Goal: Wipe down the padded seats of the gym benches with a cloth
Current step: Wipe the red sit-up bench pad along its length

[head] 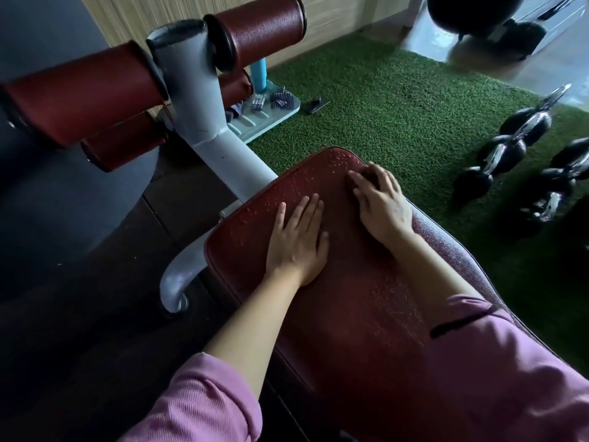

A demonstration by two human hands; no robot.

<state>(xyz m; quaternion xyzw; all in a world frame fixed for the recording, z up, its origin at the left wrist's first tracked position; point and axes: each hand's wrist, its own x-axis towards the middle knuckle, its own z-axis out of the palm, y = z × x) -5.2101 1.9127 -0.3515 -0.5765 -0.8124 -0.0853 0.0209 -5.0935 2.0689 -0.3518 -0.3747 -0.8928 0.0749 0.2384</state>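
Head view: looking down on a dark red padded seat (334,282) of a gym bench, both arms in pink sleeves (204,406) reaching onto it.
Left hand (298,240): grip wide, fingers straight and close together, palm flat on the seat pad, holding nothing.
Right hand (381,202): grip narrow, fingers bent down over a small dark bundle, apparently the cloth (366,177), pressed to the pad near its far end; most of it is hidden under the fingers.
Seat surface: beaded with small droplets (287,193) across the far end and beside the left hand; a finer speckled patch lies nearer the body.
Bench frame: pale grey tube (204,100) rises from the far end of the seat and carries dark red roller pads (79,94) on either side.
Floor: green artificial turf (398,116) to the right, dark flooring (95,282) to the left.
Room: black dumbbells (510,148) with shiny handles lie on the turf at right; a pale blue tray (274,116) of small items sits beyond the frame, by a wood-panelled wall (153,11).
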